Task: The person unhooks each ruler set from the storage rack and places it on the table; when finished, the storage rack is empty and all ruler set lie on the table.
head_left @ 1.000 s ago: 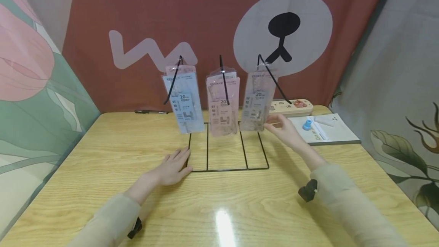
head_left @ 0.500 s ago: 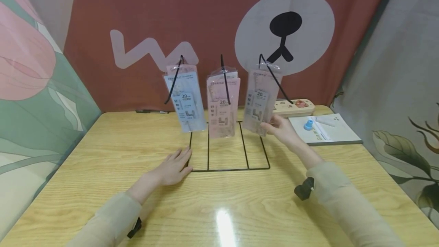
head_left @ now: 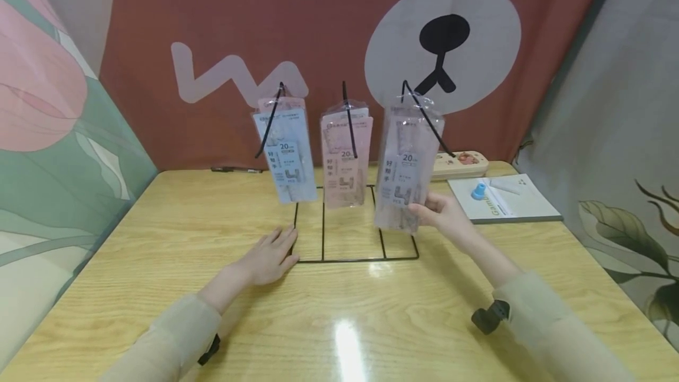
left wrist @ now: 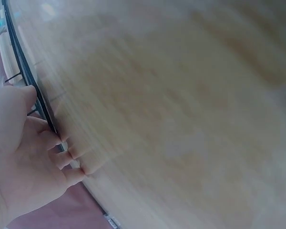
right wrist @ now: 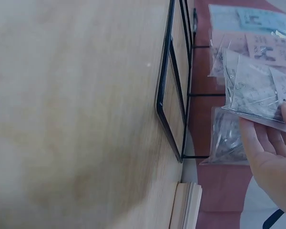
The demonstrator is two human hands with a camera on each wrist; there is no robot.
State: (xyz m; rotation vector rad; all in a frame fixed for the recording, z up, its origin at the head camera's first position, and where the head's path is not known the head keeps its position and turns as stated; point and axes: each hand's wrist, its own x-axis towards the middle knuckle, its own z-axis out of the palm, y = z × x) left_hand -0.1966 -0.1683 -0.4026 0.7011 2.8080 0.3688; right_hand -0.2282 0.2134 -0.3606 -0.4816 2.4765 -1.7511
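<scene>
The right hand (head_left: 444, 219) has its fingers (head_left: 424, 212) pinched on the lower edge of a clear packet (head_left: 405, 167) (pale beige card inside, printed "20"), which hangs from the right hook of a black wire rack (head_left: 354, 226). Half a second ago the packet hung nearer the backdrop; now it is swung out toward the person. Left of it hang a pink packet (head_left: 346, 161) and a blue packet (head_left: 286, 155). The left hand (head_left: 267, 258) lies flat, fingers straight, on the worktop (head_left: 159, 240), touching the rack's base as before.
</scene>
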